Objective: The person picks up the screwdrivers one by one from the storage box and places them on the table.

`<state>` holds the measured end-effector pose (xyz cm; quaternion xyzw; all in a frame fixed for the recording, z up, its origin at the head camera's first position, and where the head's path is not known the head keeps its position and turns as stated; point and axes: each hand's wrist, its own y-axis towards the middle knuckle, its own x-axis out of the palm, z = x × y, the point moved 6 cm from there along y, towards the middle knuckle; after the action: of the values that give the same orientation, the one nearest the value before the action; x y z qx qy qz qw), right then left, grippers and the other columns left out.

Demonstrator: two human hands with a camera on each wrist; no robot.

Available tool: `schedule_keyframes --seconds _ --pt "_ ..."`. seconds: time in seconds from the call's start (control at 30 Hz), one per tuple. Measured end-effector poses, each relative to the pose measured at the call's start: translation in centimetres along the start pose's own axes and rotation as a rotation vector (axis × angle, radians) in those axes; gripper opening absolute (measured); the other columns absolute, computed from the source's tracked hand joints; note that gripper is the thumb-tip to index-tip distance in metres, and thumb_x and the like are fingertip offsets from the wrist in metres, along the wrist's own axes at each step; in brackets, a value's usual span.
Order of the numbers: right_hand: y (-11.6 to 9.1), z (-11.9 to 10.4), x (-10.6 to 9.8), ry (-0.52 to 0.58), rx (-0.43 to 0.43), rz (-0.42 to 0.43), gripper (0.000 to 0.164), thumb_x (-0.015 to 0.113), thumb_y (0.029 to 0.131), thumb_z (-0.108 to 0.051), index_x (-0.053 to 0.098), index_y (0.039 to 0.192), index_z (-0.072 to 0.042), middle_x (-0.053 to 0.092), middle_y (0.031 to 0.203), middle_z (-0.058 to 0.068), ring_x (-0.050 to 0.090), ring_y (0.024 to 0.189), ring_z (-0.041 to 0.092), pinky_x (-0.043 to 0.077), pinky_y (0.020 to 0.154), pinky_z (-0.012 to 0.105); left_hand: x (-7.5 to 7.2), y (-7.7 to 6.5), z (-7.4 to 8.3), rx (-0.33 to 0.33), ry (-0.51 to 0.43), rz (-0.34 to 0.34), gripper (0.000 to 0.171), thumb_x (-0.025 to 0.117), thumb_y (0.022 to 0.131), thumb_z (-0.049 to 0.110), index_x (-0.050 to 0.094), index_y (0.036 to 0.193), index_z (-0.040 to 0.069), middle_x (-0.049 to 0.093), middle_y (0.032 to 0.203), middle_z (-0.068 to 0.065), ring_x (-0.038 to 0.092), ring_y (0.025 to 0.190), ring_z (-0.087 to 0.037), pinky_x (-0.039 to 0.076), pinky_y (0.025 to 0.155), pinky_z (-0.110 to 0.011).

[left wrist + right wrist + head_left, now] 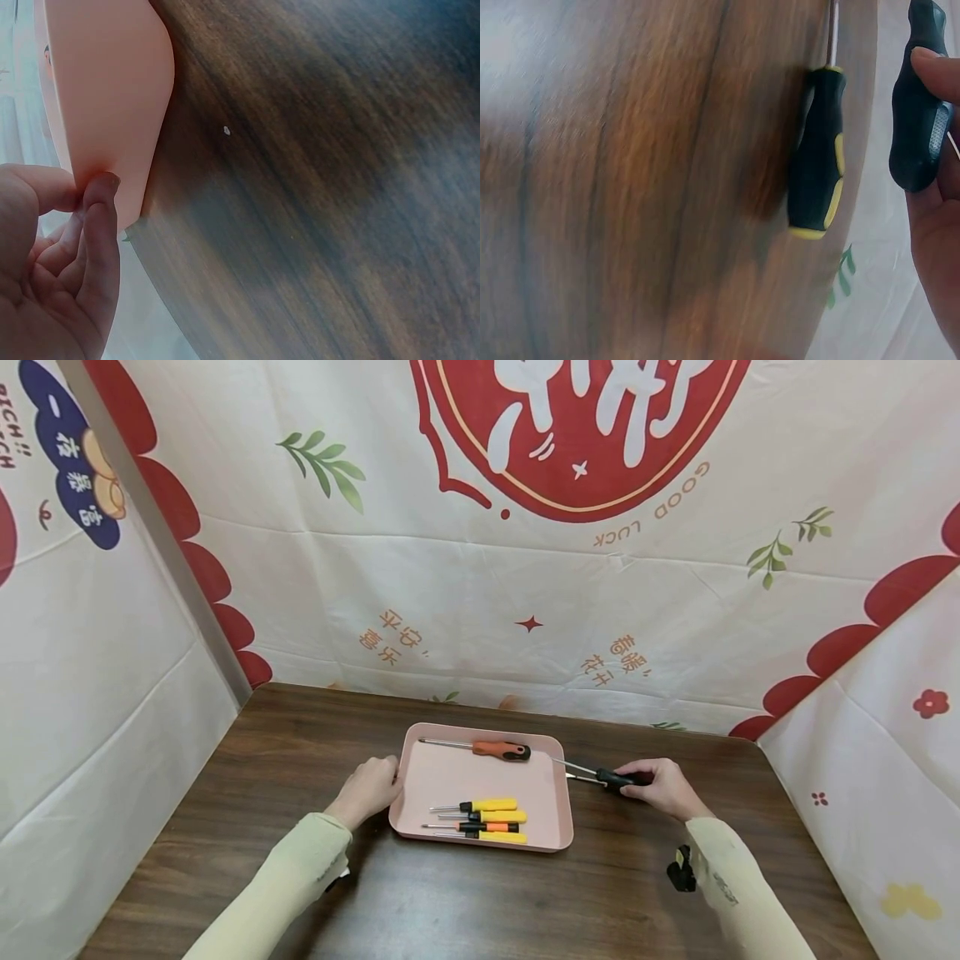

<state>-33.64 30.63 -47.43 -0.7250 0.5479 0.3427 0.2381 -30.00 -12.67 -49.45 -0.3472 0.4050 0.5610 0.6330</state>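
A pink tray (551,793) sits on the table, and my left hand (375,787) pinches its left rim between thumb and finger. Inside lie an orange-and-black screwdriver (498,749) along the far side and several small screwdrivers with yellow or orange-black handles (498,816) near the front. To the right of the tray, my right hand (660,785) grips a black-and-grey handled screwdriver (915,142), its shaft pointing at the tray's right rim. Close by it, a black-and-yellow screwdriver (817,157) lies on the table in the right wrist view.
The brown wooden table (465,910) carries the tray near its far edge. Printed white cloth (465,577) hangs behind and on both sides. A small black item (681,870) shows beside the right sleeve.
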Motion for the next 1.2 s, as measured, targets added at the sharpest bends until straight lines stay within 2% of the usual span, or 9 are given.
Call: schedule_keyframes --seconds 0.33,0.73,1.2 --pt "-0.7 1.4 -0.5 -0.052 0.045 -0.003 0.023 0.073 0.072 -0.005 0.070 0.095 -0.003 0.066 0.096 0.017 0.059 0.086 0.027 0.047 0.069 0.033 0.0 0.0 0.0 0.017 0.011 0.023 0.022 0.056 0.082 0.008 0.044 0.062 0.010 0.040 0.052 0.000 0.040 0.048 -0.015 0.034 0.044 -0.029" --pt "-1.3 2.5 -0.2 -0.041 0.084 -0.017 0.024 0.075 0.070 -0.005 0.070 0.094 -0.003 0.066 0.094 0.016 0.058 0.084 0.024 0.046 0.066 0.028 0.0 -0.1 0.0 0.020 0.012 0.028 0.022 0.056 0.082 0.008 0.045 0.063 0.010 0.039 0.052 0.001 0.040 0.048 -0.014 0.033 0.044 -0.029" --pt "-1.4 3.2 0.8 -0.097 0.047 0.007 0.020 0.074 0.069 -0.002 0.071 0.089 -0.005 0.067 0.092 0.015 0.059 0.082 0.022 0.047 0.068 0.030 0.1 0.1 0.0 0.021 0.026 0.023 0.021 0.054 0.083 0.009 0.045 0.064 0.010 0.041 0.052 0.000 0.041 0.047 -0.014 0.033 0.043 -0.029"
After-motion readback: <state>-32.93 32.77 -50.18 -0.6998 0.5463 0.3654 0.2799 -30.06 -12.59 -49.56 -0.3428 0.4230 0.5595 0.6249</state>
